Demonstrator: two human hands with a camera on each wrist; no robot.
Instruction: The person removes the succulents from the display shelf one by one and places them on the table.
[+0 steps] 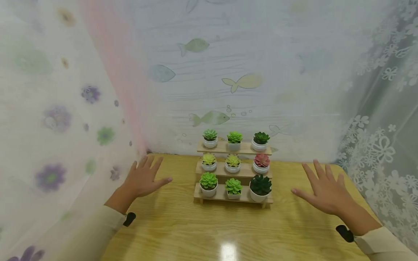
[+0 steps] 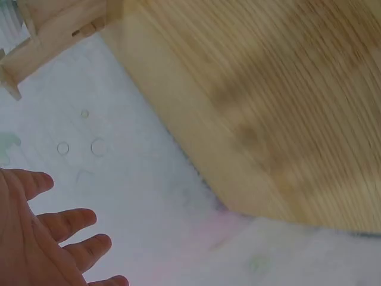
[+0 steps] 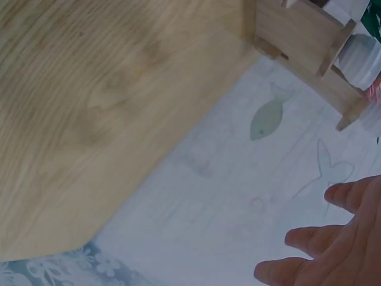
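A three-tier wooden stand [image 1: 222, 198] holds several small potted succulents, three on each tier. On the top right is a dark green one [image 1: 261, 138], with a red one [image 1: 261, 162] below it. The left hand [image 1: 142, 179] is spread, palm down, left of the stand and touches none of the pots. To the right of the stand, the right hand [image 1: 326, 188] is also spread and holds nothing. Fingers of the left hand [image 2: 44, 232] and right hand [image 3: 333, 238] show straight in the wrist views.
The wooden table [image 1: 183, 232] reaches back to a pale curtain with fish prints [image 1: 196, 87]. Flower-printed fabric [image 1: 58, 152] hangs at the left, lace with white flowers [image 1: 385, 159] at the right. Each wrist carries a small black device.
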